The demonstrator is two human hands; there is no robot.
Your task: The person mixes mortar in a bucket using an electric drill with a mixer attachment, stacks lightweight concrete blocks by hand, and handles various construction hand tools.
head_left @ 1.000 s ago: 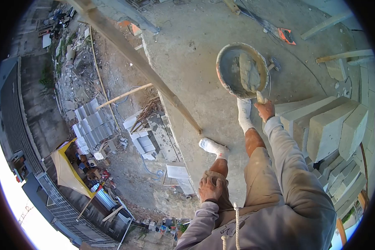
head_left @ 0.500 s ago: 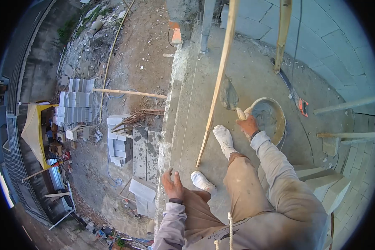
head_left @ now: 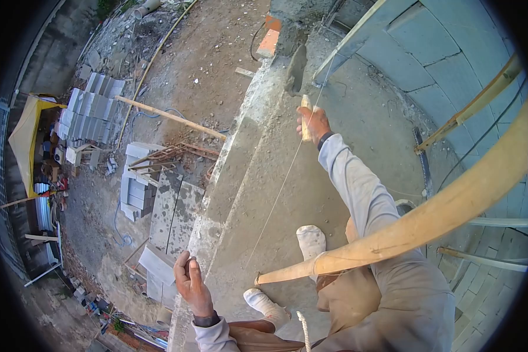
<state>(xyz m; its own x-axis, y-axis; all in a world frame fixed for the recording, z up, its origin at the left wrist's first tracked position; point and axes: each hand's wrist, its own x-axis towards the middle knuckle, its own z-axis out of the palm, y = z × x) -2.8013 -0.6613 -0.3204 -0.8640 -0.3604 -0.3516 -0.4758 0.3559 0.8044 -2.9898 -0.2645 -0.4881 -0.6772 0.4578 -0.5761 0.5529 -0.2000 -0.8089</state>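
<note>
My right hand (head_left: 315, 124) is wrapped round the wooden handle of a trowel (head_left: 297, 69), out in front of me. The grey blade points away, close to the ledge beside a rough concrete column (head_left: 302, 29). A thin taut string (head_left: 278, 196) runs along the slab edge and passes by this hand. My left hand (head_left: 195, 287) hangs over the ledge at lower left, its fingers loosely bent and apart, holding nothing. Of the mortar bucket, only a bit of rim (head_left: 403, 203) shows behind the wooden pole (head_left: 405, 232).
The long pole slants across my right side, low end near my socked feet (head_left: 267, 308). A block wall (head_left: 440, 44) with wooden props (head_left: 472, 111) stands at right. Left of the concrete ledge (head_left: 208, 214) the ground drops away, with stacked blocks (head_left: 91, 114) below.
My right hand has moved from the bucket, forward and left, carrying the trowel towards the column. My view has shifted, and the pole now crosses in front of the bucket.
</note>
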